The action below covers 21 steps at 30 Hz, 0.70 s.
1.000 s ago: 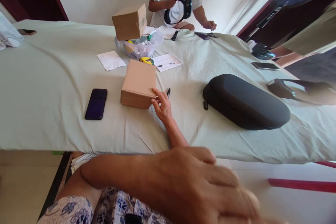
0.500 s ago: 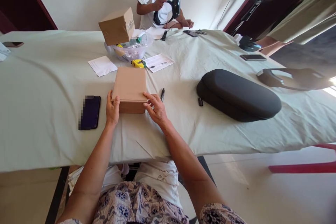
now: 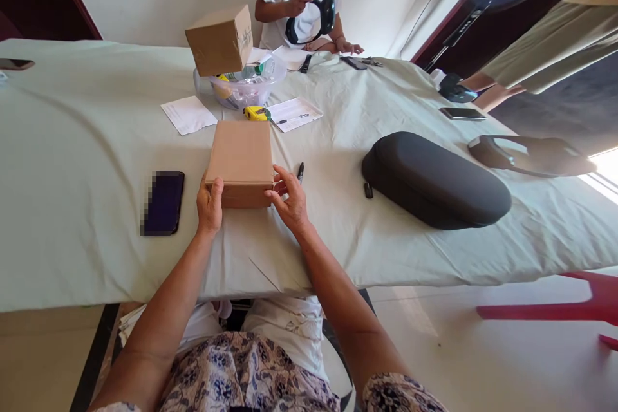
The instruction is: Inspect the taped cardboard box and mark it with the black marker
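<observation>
A closed brown cardboard box [image 3: 241, 151] rests on the cloth-covered table in front of me. My left hand [image 3: 210, 206] grips its left side, thumb on the front face and the other fingers mostly hidden behind the side. At the front right corner, my right hand [image 3: 288, 198] has its thumb against the front face and its fingers along the right side. Just right of that hand lies a black marker [image 3: 300, 172]. A dark phone [image 3: 164, 203] lies to the left of the box.
Behind the box are a yellow tape measure [image 3: 255, 113], papers [image 3: 189, 114] and a plastic basin [image 3: 241, 93] with another cardboard box [image 3: 219, 42] on top. A black case [image 3: 437, 180] and a small black cap [image 3: 368, 190] lie right. A person [image 3: 304, 6] sits opposite, holding a headset.
My right hand's fingers have moved from the box's top edge to its right side. The box and my left hand stay nearly in place; the view has shifted slightly.
</observation>
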Motion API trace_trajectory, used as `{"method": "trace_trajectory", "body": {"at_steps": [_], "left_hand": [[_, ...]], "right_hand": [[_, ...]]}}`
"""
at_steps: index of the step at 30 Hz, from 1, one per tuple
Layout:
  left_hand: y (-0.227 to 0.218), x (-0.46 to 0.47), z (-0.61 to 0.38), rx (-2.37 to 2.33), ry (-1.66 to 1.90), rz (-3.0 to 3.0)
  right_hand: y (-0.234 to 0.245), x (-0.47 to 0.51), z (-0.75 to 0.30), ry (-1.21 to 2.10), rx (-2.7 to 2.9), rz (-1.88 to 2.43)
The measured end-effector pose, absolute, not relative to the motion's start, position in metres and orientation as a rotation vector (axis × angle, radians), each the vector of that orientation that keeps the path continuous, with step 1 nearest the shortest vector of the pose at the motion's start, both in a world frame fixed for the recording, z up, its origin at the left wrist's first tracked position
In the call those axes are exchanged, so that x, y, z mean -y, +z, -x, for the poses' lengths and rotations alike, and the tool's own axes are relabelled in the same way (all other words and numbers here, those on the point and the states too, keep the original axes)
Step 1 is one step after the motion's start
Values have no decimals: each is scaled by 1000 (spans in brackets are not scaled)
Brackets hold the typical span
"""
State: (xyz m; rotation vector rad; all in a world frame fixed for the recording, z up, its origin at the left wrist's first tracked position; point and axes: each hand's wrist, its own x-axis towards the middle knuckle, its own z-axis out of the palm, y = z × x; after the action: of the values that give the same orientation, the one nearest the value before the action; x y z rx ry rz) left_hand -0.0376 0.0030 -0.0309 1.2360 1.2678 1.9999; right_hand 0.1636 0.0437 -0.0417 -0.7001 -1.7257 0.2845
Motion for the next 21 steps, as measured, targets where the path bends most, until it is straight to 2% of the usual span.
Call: {"method": "trace_trajectory", "body": {"at_steps": [5, 9, 17, 21], "left_hand": [[-29, -9, 37, -1031, 2133, -919], [-23, -9, 37, -875, 2104, -754], [-28, -9, 34, -745, 1910, -744], [-29, -8, 32, -778, 1932, -806]], "right_hand": [[-43, -45, -163, 259, 1778, 754], [-42, -45, -163, 270, 1785, 756], [-35, -37, -166, 424, 1724, 679], [-33, -35, -166, 405, 1682, 674]]}}
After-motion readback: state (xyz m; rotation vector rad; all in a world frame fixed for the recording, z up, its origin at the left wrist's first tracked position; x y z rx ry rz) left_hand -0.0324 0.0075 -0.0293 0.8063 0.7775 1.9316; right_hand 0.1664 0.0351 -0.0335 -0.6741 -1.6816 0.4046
